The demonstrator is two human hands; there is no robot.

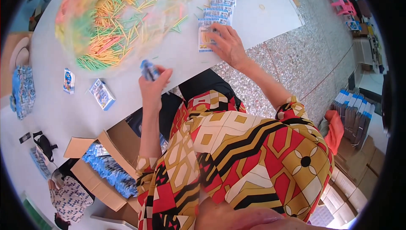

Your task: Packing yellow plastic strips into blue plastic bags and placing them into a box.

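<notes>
My left hand [154, 85] is closed round a small blue-and-white packet [149, 70] above the table's near edge. To its right, my right hand [229, 45] bends its fingers over a clear-fronted packet [204, 37] with blue-and-white ends and yellow sticks showing inside. That packet lies at the near end of an overlapping row of similar packets [222, 2]. A large heap of thin yellow, green and pink sticks [114, 20] spreads over the table beyond my left hand, partly under blurred clear plastic.
On the white table [262, 22] lie a blue-and-white packet [102, 94] and a small box [69, 81]. An open cardboard box [95, 179] of blue packets stands by my left arm. Another person [72, 198] is at lower left. A pink stool [342, 5] stands far right.
</notes>
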